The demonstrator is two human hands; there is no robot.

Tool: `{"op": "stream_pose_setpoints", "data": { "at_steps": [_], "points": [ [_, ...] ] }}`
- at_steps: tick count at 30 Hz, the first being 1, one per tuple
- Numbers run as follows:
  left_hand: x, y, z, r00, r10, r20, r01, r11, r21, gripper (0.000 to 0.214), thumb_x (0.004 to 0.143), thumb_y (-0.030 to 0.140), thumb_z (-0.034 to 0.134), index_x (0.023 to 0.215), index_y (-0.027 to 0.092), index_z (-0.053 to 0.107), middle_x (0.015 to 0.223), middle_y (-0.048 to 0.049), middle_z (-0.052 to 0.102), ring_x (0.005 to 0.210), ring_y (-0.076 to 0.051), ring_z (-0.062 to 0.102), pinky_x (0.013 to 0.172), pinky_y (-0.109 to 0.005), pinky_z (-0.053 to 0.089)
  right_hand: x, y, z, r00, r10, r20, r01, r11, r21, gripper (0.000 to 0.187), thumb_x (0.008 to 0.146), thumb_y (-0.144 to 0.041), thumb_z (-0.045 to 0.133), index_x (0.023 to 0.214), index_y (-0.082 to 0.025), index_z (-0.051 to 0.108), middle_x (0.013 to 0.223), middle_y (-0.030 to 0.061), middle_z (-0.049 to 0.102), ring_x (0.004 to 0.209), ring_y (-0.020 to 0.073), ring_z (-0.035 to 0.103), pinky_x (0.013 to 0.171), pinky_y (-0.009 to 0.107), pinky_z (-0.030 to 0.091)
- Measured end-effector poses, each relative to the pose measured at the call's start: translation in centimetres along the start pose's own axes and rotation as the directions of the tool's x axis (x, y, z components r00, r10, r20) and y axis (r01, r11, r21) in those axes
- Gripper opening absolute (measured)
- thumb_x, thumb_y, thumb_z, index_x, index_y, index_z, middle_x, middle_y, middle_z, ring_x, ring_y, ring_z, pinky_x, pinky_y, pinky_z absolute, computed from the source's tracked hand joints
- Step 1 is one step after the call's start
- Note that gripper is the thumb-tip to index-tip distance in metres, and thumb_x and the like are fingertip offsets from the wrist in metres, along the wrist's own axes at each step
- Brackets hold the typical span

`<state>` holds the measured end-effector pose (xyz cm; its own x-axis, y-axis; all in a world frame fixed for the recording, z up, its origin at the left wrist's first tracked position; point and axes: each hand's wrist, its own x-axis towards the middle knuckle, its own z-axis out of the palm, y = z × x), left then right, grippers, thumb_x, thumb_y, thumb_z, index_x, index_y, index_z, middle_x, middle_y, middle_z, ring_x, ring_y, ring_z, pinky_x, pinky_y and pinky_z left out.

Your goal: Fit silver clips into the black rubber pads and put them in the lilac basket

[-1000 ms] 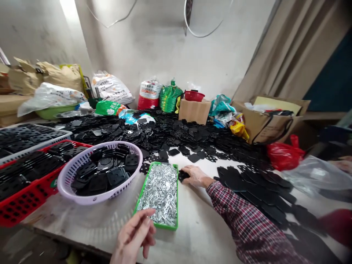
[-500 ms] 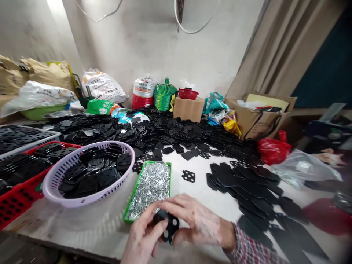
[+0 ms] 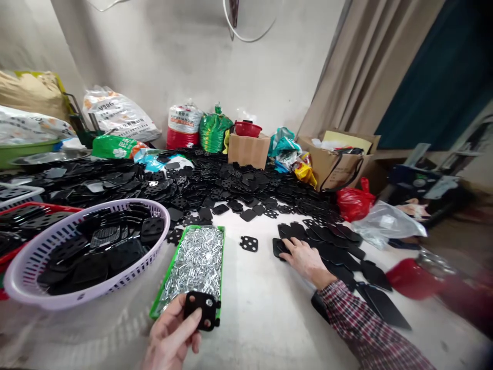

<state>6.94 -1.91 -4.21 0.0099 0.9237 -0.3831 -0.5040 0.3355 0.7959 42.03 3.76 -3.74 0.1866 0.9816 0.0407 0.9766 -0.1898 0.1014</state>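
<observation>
Near the front edge, my left hand (image 3: 171,331) pinches a black plate with round holes (image 3: 208,312) between thumb and fingers. A silver metal pin shows in one of its holes. Behind it lies a green tray (image 3: 222,246) full of small silver pins (image 3: 198,257); the plate overlaps its near end. My right hand (image 3: 306,261) stretches to the right, fingers apart, its tips resting on a flat solid black plate (image 3: 278,248) at the left edge of a spread pile (image 3: 327,234). A single holed black plate (image 3: 249,243) lies between tray and pile.
A lilac basket (image 3: 164,226) holding black plates stands at left, with a red basket (image 3: 57,206) behind it. Loose black plates heap across the back (image 3: 231,180). Sacks, a cardboard box (image 3: 248,150), a red bag (image 3: 354,200) and a clear plastic bag (image 3: 389,223) line the far side.
My hands were together on the holed plate. My right hand has left it and moved right to the solid plates. The left hand keeps the plate; the view has turned right.
</observation>
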Motion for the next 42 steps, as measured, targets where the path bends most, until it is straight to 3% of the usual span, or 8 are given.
{"op": "stream_pose_setpoints", "data": {
  "at_steps": [11, 17, 22, 24, 26, 31, 37, 42],
  "points": [
    [-0.3, 0.2, 0.9, 0.994, -0.03, 0.107, 0.028, 0.999, 0.02, 0.042, 0.059, 0.028, 0.088, 0.096, 0.022, 0.068, 0.092, -0.0032, 0.07, 0.077, -0.024, 0.062, 0.052, -0.036, 0.056, -2.7, -1.5, -1.7, 0.968, -0.225, -0.114, 0.229, 0.973, 0.024, 0.021, 0.102, -0.016, 0.045, 0.115, -0.019, 0.062, 0.104, 0.0075, 0.069, 0.089, 0.0203, 0.064, 0.073, 0.025, 0.045],
    [-0.3, 0.6, 0.7, 0.997, 0.001, 0.075, 0.002, 0.999, -0.042, 0.041, 0.06, 0.027, 0.088, 0.096, 0.021, 0.069, 0.096, -0.0043, 0.071, 0.079, -0.024, 0.063, 0.052, -0.036, 0.056, -2.5, -0.1, -2.6, 0.951, -0.238, -0.198, 0.252, 0.966, 0.05, 0.022, 0.096, -0.011, 0.049, 0.101, -0.022, 0.067, 0.096, 0.005, 0.072, 0.087, 0.0202, 0.066, 0.072, 0.024, 0.045],
    [-0.7, 1.1, 1.4, 0.999, 0.036, 0.008, -0.035, 0.994, -0.101, 0.035, 0.064, 0.026, 0.086, 0.094, 0.018, 0.069, 0.09, -0.0034, 0.071, 0.07, -0.017, 0.061, 0.05, -0.027, 0.052, -3.1, -0.8, -2.5, 0.895, -0.205, -0.397, 0.305, 0.929, 0.209, 0.034, 0.096, -0.013, 0.04, 0.118, -0.017, 0.066, 0.111, 0.0114, 0.07, 0.098, 0.0253, 0.066, 0.083, 0.033, 0.05],
    [-0.9, 1.2, 1.9, 0.999, 0.04, 0.019, -0.037, 0.992, -0.121, 0.034, 0.067, 0.023, 0.084, 0.096, 0.017, 0.068, 0.088, -0.0045, 0.072, 0.07, -0.018, 0.064, 0.052, -0.028, 0.053, -3.6, -2.2, -2.5, 0.857, -0.104, -0.505, 0.363, 0.818, 0.446, 0.032, 0.097, -0.025, 0.047, 0.12, -0.015, 0.067, 0.111, 0.0123, 0.07, 0.094, 0.0268, 0.066, 0.083, 0.036, 0.052],
    [-1.1, 1.1, 2.3, 0.998, 0.053, 0.035, -0.048, 0.99, -0.13, 0.033, 0.071, 0.021, 0.08, 0.101, 0.017, 0.066, 0.089, -0.0061, 0.072, 0.072, -0.021, 0.066, 0.058, -0.033, 0.055, -4.5, -4.4, -2.8, 0.894, -0.027, -0.448, 0.374, 0.594, 0.712, 0.031, 0.093, -0.036, 0.059, 0.116, -0.018, 0.07, 0.102, 0.0088, 0.072, 0.075, 0.0229, 0.066, 0.07, 0.033, 0.055],
    [-1.5, 0.6, 2.7, 0.996, 0.077, 0.043, -0.07, 0.988, -0.14, 0.034, 0.079, 0.025, 0.073, 0.112, 0.019, 0.064, 0.104, -0.0095, 0.073, 0.084, -0.024, 0.069, 0.072, -0.039, 0.056, -7.4, -10.8, -4.1, 0.949, -0.25, -0.19, 0.201, 0.018, 0.979, 0.025, 0.087, -0.032, 0.066, 0.107, -0.023, 0.077, 0.098, 0.0053, 0.071, 0.067, 0.016, 0.059, 0.055, 0.024, 0.05],
    [-1.6, 0.4, 3.5, 0.993, 0.09, 0.072, -0.067, 0.96, -0.271, 0.031, 0.078, 0.026, 0.074, 0.108, 0.018, 0.072, 0.116, -0.0094, 0.073, 0.111, -0.026, 0.065, 0.095, -0.036, 0.051, -7.7, -15.2, -4.6, 0.972, -0.181, -0.148, 0.119, -0.164, 0.979, 0.034, 0.08, -0.027, 0.072, 0.114, -0.025, 0.073, 0.088, 0.003, 0.065, 0.065, 0.0136, 0.053, 0.05, 0.02, 0.043],
    [-2.2, 0.6, 4.4, 0.998, 0.025, 0.051, -0.004, 0.932, -0.364, 0.031, 0.074, 0.024, 0.078, 0.103, 0.015, 0.075, 0.104, -0.0114, 0.077, 0.108, -0.029, 0.068, 0.1, -0.044, 0.05, -7.3, -16.1, -5.3, 0.973, -0.084, -0.216, 0.2, -0.167, 0.965, 0.034, 0.077, -0.027, 0.073, 0.111, -0.024, 0.074, 0.087, 0.0023, 0.06, 0.073, 0.0164, 0.056, 0.058, 0.022, 0.048]
  ]
}}
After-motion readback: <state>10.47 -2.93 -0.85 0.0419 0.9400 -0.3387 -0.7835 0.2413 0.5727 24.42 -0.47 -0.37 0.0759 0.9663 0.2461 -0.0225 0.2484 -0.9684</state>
